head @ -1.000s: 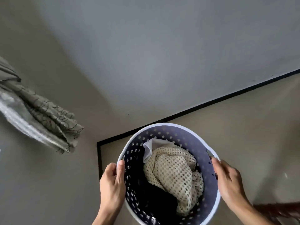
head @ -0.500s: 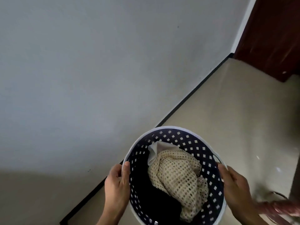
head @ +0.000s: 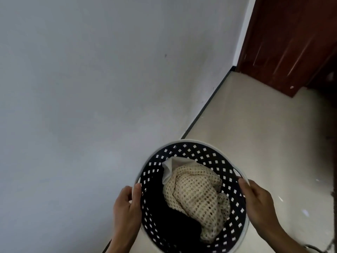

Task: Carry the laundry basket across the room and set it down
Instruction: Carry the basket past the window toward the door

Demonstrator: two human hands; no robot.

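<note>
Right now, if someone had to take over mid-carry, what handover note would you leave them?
Left hand: gripping the basket's left rim, thumb inside.
Right hand: gripping the right rim.
Laundry basket: held up between both hands, above the pale floor and close to the grey wall. Inside lie a cream mesh garment and dark clothing.
A dark wooden door stands ahead on the right.
Done: basket lifted, carry under way.
Left: finish crossing the room, lower the basket onto the floor, release both hands.
</note>
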